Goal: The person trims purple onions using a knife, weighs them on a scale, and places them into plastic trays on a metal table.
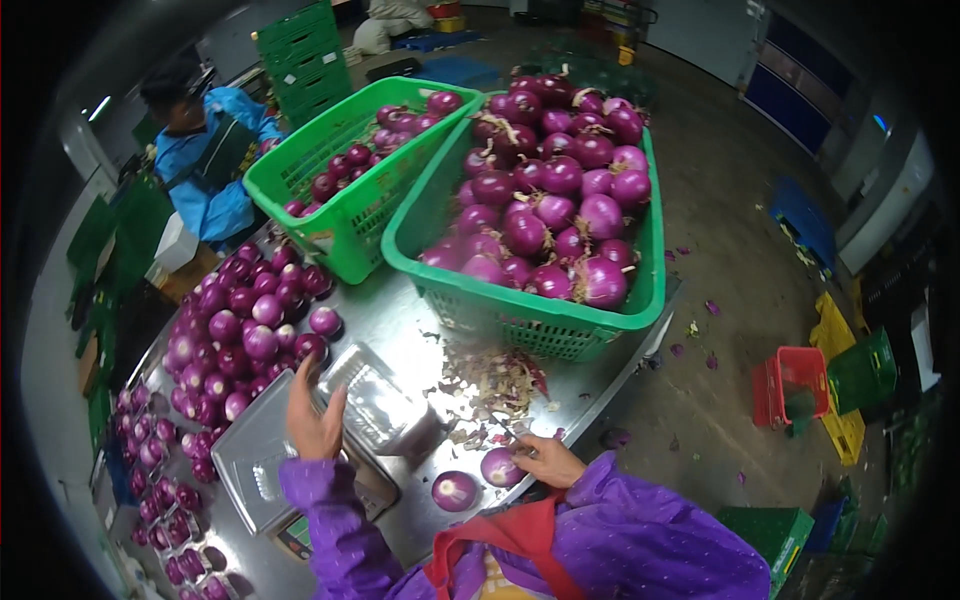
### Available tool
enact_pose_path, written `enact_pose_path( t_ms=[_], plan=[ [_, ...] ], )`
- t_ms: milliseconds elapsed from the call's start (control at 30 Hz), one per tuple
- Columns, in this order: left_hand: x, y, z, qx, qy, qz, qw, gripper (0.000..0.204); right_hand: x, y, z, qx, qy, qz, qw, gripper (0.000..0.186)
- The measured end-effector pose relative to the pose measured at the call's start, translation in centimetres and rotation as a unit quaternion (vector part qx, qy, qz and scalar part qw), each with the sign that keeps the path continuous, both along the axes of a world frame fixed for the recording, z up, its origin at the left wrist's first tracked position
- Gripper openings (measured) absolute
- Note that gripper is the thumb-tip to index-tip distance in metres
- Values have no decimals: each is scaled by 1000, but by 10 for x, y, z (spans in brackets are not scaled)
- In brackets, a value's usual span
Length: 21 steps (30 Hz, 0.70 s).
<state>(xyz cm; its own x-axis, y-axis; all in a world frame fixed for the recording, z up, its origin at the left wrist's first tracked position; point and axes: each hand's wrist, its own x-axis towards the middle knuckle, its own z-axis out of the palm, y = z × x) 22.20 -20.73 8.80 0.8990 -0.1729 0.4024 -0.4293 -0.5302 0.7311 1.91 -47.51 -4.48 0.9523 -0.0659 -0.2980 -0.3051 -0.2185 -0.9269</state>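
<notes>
My left hand (314, 428) is raised with thumb and fingers apart, and it holds nothing. Its fingertips are close to a peeled red onion (311, 346) at the edge of a big onion pile (261, 342). Under and beside this hand are a shiny clear tray stack (375, 395) and a scale (375, 490). At the table's near edge my right hand (552, 462) is closed on a small knife (507, 428), whose thin blade points up and left. Two red onions, one (501, 467) right beside that hand and another (454, 491) to its left, lie on the metal.
Dry peelings (490, 385) litter the metal table (400, 310). A full green basket (480, 278) of onions stands behind them, with a part-filled green basket (340, 235) to its left. Packed onion trays (160, 445) line the left side. A person in blue (215, 150) works across the table.
</notes>
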Motion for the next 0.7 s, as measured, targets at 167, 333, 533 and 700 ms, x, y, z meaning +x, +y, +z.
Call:
enact_pose_path(
  t_ms=[167,333,533,700],
  plan=[
    [69,-198,53,-42,107,-346,931,50,-15,-10,3,-45,32,-8,998,34],
    [80,-378,58,273,68,-273,920,88,-22,-29,1,-49,-19,-35,998,31],
    [81,-445,26,320,81,-235,914,93,-21,-59,21,-76,-17,-69,995,29],
    [91,-425,26,237,40,-234,942,83,-26,-63,10,-77,-44,-71,994,29]
  ],
)
